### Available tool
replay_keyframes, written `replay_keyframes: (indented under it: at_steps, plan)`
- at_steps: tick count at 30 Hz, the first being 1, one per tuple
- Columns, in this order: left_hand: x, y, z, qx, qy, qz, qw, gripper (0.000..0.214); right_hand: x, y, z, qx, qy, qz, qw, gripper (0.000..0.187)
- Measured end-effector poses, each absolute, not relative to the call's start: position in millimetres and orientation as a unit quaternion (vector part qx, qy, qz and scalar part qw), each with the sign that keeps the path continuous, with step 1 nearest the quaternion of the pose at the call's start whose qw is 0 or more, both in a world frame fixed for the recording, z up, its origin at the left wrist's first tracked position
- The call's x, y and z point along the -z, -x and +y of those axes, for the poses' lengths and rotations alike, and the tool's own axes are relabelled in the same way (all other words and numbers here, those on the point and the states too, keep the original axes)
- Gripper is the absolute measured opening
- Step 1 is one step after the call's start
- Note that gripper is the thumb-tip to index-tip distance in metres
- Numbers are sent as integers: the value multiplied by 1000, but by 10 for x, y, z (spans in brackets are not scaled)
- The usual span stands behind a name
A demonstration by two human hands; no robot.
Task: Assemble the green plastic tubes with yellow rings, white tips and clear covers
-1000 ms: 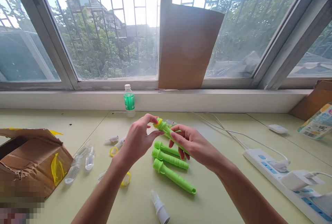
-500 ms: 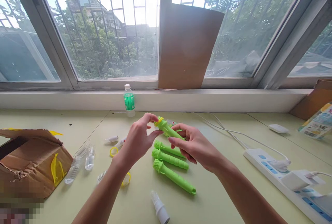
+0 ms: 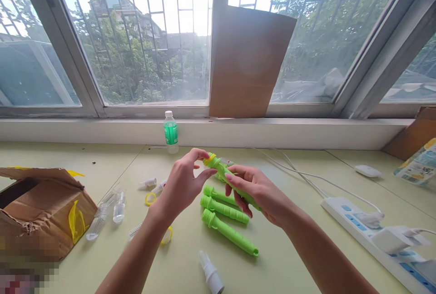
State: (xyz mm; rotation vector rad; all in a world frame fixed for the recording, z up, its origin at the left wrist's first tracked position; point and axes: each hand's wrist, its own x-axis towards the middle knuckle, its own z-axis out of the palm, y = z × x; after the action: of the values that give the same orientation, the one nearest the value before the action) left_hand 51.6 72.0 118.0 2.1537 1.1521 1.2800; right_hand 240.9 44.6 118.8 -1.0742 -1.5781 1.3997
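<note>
A bright green plastic tube with a threaded end (image 3: 223, 172) slants between my two hands above the table. Around its upper end sits a yellow ring (image 3: 209, 159), pinched between the thumb and index finger of my left hand (image 3: 180, 183). My right hand (image 3: 255, 187) wraps the tube's lower part. Below lie more green tubes, the nearest one (image 3: 230, 232) in full view and another (image 3: 225, 209) just behind it. More green pieces behind the held tube are partly hidden. Loose yellow rings, one (image 3: 150, 199) in plain view, rest left of my left forearm.
Clear plastic tubes (image 3: 119, 207) lie beside an opened cardboard box (image 3: 44, 210) at left. A white nozzle-like piece (image 3: 211, 273) is at the front. A green-labelled bottle (image 3: 170, 133) stands at the back. At right are a power strip (image 3: 368, 244) and cables (image 3: 306, 173).
My right hand has closed further round the green tube, whose lower end now shows beneath the palm. My left hand stays at the yellow ring. The view has shifted slightly.
</note>
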Motion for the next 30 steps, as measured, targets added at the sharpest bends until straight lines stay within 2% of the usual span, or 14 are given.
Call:
replay_keyframes:
  at_steps: [5,14,23,30]
  plan:
    - [-1161,-520,742,-440,-770,419,197,19,-1156,-2428,468,-524,428,-642,362,34]
    - [-1169,-515,754,-409,-772,442,200,15,-1136,-2439,483,-512,443,-645,354,33]
    - [-1180,-513,732,-422,-771,437,192,25,-1150,-2419,452,-531,434,-631,363,37]
    - [-1175,-516,732,-420,-773,436,189,19,-1169,-2401,445,-533,439,-621,370,38]
